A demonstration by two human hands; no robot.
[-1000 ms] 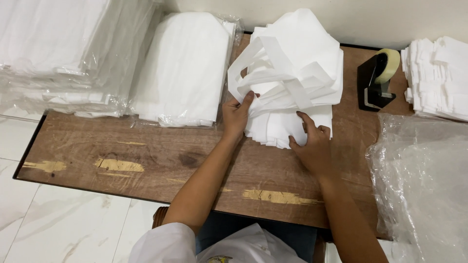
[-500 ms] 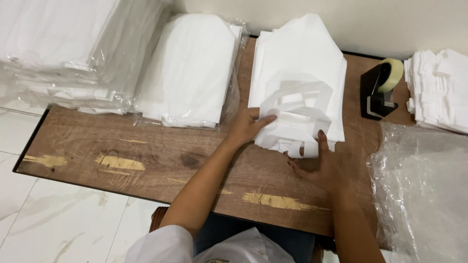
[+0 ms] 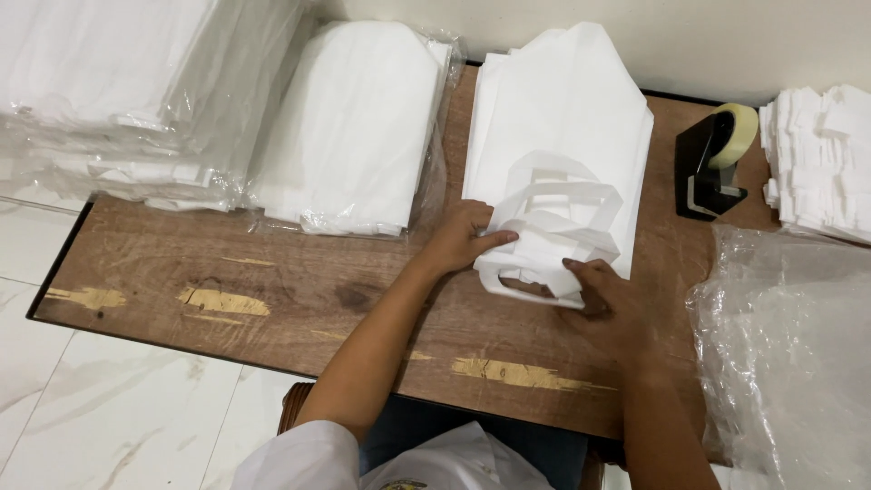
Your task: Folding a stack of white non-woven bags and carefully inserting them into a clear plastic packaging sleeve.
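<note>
A: Where the near end of the stack of white bags [image 3: 562, 136] meets the bare wood, what do the two hands show?

B: I see my left hand [image 3: 467, 238] lying on the folded handle loops [image 3: 553, 231], its grip pinched together on the left edge of that white fabric. My right hand [image 3: 610, 299] presses the near right corner of the loops, fingers curled onto the material; its grip is clamped on the lowest loop.

A: And where does the stack sit?

B: It sits on the wooden worktop [image 3: 272, 290], right of centre, its far end reaching the wall. Just left of it lies a bagged bundle of white cloth [image 3: 354, 127], and farther left, clear-wrapped piles [image 3: 118, 100].

A: What lies to the right?

B: I see a black tape dispenser [image 3: 712, 159] with a pale roll, well apart from the stack. Beyond it stands a pile of small white pieces [image 3: 817, 163], and a heap of clear plastic film [image 3: 789, 354] occupies the near right.
</note>
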